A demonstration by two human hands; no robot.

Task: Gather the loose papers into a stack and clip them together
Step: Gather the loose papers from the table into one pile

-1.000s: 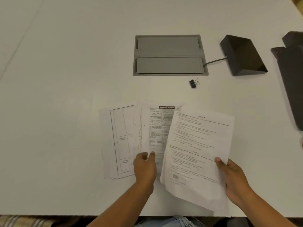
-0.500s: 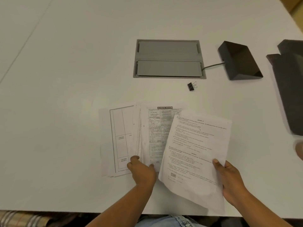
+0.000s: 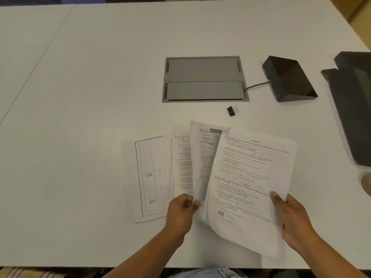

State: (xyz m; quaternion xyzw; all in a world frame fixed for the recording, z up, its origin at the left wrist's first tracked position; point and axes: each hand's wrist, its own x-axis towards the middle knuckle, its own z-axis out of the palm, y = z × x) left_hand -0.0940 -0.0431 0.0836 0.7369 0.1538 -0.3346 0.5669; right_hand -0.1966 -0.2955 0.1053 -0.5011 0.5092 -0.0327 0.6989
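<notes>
Several printed papers lie fanned on the white table (image 3: 80, 97). A sheet with a ruled table (image 3: 146, 177) is leftmost, flat, with other sheets (image 3: 180, 163) overlapping it. My left hand (image 3: 181, 211) pinches the bottom edge of a form sheet (image 3: 202, 157) and has lifted it off the fan. My right hand (image 3: 291, 219) holds a page of text (image 3: 247, 189) by its right edge, raised and tilted over the form sheet. A small black binder clip (image 3: 231, 111) lies alone beyond the papers.
A grey cable hatch (image 3: 204, 79) is set into the table behind the clip. A black wedge-shaped device (image 3: 289, 79) with a cable sits to its right. A dark object (image 3: 355, 109) fills the right edge. The table's near edge runs just under my forearms.
My left hand has gone from resting on the fan to pinching the form sheet, which now lifts and slides right under the page in my right hand.
</notes>
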